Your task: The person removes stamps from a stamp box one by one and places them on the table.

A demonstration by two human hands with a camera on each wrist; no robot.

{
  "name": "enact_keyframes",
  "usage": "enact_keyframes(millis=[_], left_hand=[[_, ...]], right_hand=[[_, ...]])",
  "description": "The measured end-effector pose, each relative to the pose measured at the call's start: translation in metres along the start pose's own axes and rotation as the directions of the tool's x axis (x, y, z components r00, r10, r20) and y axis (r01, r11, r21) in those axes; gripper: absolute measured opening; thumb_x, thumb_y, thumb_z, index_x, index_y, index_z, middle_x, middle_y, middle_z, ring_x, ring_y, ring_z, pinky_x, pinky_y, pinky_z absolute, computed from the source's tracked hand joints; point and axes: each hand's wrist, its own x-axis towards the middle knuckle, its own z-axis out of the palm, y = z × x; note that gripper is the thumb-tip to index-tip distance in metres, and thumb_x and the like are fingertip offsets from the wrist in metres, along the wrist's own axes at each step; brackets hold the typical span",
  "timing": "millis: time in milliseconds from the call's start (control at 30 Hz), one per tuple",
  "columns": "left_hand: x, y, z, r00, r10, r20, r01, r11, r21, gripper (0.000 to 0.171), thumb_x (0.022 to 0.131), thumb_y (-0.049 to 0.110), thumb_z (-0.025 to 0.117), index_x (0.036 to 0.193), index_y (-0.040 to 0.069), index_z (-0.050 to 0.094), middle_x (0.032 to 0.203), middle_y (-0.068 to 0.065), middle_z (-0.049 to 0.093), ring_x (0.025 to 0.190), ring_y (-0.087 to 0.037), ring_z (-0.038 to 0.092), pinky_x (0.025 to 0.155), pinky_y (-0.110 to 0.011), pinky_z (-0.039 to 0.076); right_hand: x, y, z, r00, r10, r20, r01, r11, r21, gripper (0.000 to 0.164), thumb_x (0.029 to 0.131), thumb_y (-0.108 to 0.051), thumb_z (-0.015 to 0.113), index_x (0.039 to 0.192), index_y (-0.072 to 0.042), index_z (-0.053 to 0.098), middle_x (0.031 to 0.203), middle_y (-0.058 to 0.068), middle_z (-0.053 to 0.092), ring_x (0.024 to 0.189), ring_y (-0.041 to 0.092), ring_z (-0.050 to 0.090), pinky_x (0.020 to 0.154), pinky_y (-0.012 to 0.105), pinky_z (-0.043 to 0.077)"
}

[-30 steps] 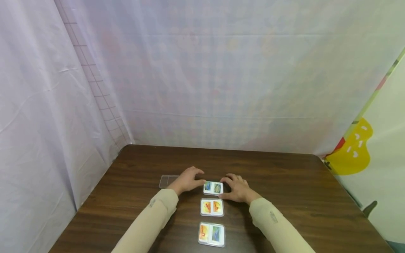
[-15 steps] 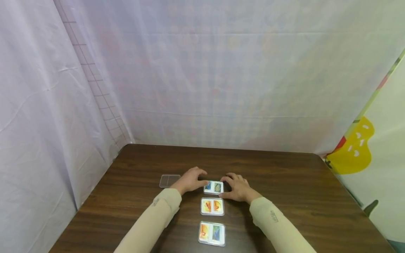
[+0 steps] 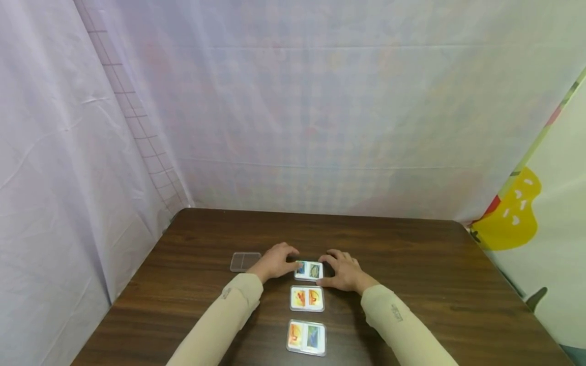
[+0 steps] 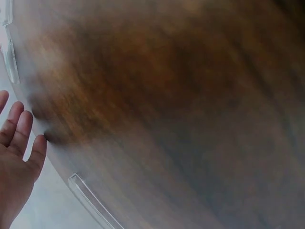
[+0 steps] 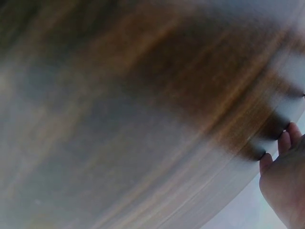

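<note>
A flat clear plastic case [image 3: 309,271] with two small bluish-green pictures on white lies at the far end of a column of cases. My left hand [image 3: 276,261] is at its left side, thumb tip overlapping the left edge and the other fingers spread beyond. On the opposite side, my right hand [image 3: 342,271] has thumb and forefinger apart at the right-hand corners. In the left wrist view the left fingers [image 4: 23,136] are extended, fingertips at the table. The right wrist view shows the right fingertips [image 5: 265,160] close to the tabletop; the case is out of view there.
Nearer the body lie a case [image 3: 306,298] with two orange pictures and another [image 3: 306,337] with one orange, one blue-green. Left of the left hand lies a transparent case [image 3: 244,261] without pictures. The brown wooden table [image 3: 412,284] ends at a pale curtain [image 3: 320,127].
My left hand has moved slightly right, its thumb now over the left edge of the far case. The right hand and the cases stay put.
</note>
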Motion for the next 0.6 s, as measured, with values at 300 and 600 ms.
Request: enact_keyframes(millis=[300,600], left_hand=[[0.0013,-0.0043,0.0035,1.000,-0.016,-0.003,0.016,0.999,0.043,0.039,0.093,0.033,0.069,0.121,0.006,0.068,0.115,-0.009,0.061,0.114,-0.029,0.055,0.101,-0.049,0.040],[0.0023,-0.0050,0.0036,1.000,-0.012,0.008,0.012,0.997,0.072,0.035,0.092,0.034,0.069,0.116,0.008,0.071,0.113,-0.007,0.060,0.114,-0.028,0.053,0.100,-0.048,0.039]], right_hand=[[0.0002,0.0011,0.0020,1.000,-0.016,-0.004,0.016,1.000,0.007,0.069,0.085,-0.061,0.067,0.136,-0.017,0.053,0.153,0.023,0.030,0.138,0.047,0.026,0.108,0.066,0.018],[0.0015,0.0039,0.0046,1.000,-0.003,-0.005,0.002,1.000,-0.011,0.069,0.085,-0.062,0.067,0.136,-0.019,0.052,0.154,0.020,0.030,0.139,0.044,0.025,0.109,0.065,0.018]])
